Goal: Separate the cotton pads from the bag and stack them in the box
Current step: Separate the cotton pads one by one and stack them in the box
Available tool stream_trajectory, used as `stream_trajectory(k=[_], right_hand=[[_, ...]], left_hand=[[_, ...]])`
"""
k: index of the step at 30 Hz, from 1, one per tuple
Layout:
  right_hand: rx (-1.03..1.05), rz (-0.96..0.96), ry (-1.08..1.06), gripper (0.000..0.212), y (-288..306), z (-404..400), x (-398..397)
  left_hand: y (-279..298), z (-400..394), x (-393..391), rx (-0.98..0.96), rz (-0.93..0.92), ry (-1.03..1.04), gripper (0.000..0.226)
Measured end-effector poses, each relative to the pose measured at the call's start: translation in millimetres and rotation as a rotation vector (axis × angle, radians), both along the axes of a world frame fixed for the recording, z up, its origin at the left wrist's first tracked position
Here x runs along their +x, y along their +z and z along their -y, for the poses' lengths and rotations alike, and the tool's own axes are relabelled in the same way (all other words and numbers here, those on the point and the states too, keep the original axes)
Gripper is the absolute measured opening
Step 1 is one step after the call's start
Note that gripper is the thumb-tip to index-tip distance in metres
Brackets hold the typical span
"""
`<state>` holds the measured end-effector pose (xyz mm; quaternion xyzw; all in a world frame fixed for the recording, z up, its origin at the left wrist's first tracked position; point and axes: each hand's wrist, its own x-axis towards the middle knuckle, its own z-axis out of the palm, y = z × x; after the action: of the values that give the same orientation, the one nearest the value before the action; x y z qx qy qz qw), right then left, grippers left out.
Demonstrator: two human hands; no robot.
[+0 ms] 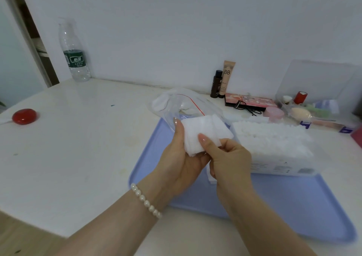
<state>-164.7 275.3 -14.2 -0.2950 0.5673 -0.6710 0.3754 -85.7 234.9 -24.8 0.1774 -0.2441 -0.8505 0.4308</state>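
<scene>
Both hands over the blue tray (293,206). Left hand (176,157) cradles a small stack of pads (203,132), fingers curled behind it. Right hand (229,155) pinches the stack's near corner, thumb on top. Bag (182,103) lies at the tray's far edge, more pads inside. Box (274,150), full of pads, sits on the tray's right side.
</scene>
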Motion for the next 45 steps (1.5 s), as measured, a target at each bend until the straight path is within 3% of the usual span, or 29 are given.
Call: stream_trajectory(k=[2,5,9,13,16,20,22,25,28,30,33,37,40,42,45], right_hand=[[0.013,-0.017,0.01,0.035,-0.5,-0.2,-0.5],[0.066,-0.11,0.08,0.032,2.2,-2.6,-2.7],[0.118,-0.231,0.206,0.018,19.3,-7.2,-15.5],[-0.029,-0.353,0.048,0.014,32.0,-9.7,-39.7],[0.015,-0.667,0.033,0.023,32.9,-12.4,-46.1],[0.421,-1.222,0.298,0.013,17.7,-11.4,-35.9],[0.566,-1.333,0.373,0.018,11.0,-11.6,-29.6],[0.599,-1.478,0.348,0.032,6.0,-11.8,-27.2],[0.575,-1.508,0.319,0.023,1.8,-8.6,-28.4],[0.544,-1.491,0.293,0.013,-1.6,-4.5,-31.1],[0.461,-1.306,0.272,0.027,-6.6,-0.6,-40.7],[0.075,-1.028,0.285,0.025,3.9,-4.9,-40.4],[-0.164,-0.541,0.41,0.022,20.8,-8.9,-33.4],[-0.214,-0.232,0.514,0.023,25.5,-10.3,-33.0],[-0.217,-0.118,0.487,0.025,23.1,-9.9,-31.6]], left_hand=[[0.3,-1.5,0.0,-0.042,0.024,-0.008,0.072],[-2.9,-0.8,2.0,-0.131,0.139,0.009,0.046],[0.5,4.9,9.8,-0.075,0.107,-0.027,0.035],[4.4,10.1,17.8,-0.014,0.028,0.057,0.02],[5.4,8.8,18.6,-0.024,0.061,0.094,0.017],[3.1,9.0,16.9,-0.076,0.209,0.196,0.006],[0.3,10.5,17.2,-0.084,0.266,0.249,0.009],[-0.3,12.3,17.3,-0.065,0.304,0.279,0.011],[-0.5,13.7,17.6,-0.045,0.29,0.268,0.007],[-0.8,13.6,17.8,-0.046,0.284,0.255,0.006],[-0.8,13.7,17.4,-0.055,0.283,0.253,0.007],[-2.0,15.3,18.7,-0.09,0.316,0.265,0.008],[-5.6,17.0,18.9,-0.112,0.358,0.224,0.016],[-7.5,15.4,16.8,-0.138,0.4,0.127,0.03],[-7.9,11.6,14.5,-0.21,0.43,0.012,0.028]])
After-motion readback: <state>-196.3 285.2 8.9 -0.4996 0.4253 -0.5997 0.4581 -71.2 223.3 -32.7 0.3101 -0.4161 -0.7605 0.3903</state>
